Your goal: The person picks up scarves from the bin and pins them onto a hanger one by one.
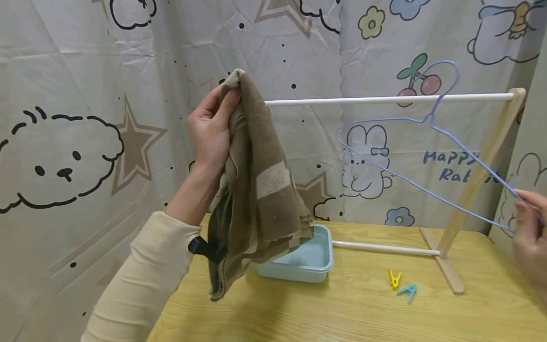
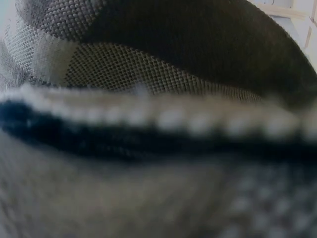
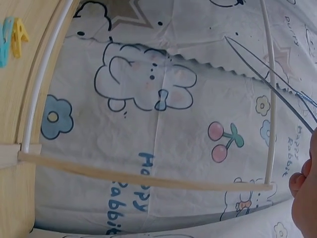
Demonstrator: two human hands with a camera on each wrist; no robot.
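Observation:
My left hand (image 1: 211, 128) grips a brown knitted towel (image 1: 256, 190) by its top edge and holds it up above the table; the towel hangs down with its lower end just over a light blue basin (image 1: 314, 261). The left wrist view shows only blurred towel fabric (image 2: 158, 74) close to the lens. My right hand (image 1: 527, 223) pinches the lower right corner of a thin blue wire hanger (image 1: 410, 142), whose hook sits over the white top rail (image 1: 384, 99) of a wooden drying rack. In the right wrist view the hanger wires (image 3: 277, 89) run toward my fingertips (image 3: 299, 183).
The rack's wooden leg (image 1: 478, 175) and foot stand at the right of the yellow wooden table (image 1: 342, 313). A yellow clip (image 1: 394, 279) and a teal clip (image 1: 408, 290) lie in front of the rack's lower white rail (image 1: 384, 248). A cartoon-print curtain (image 1: 85, 95) hangs behind.

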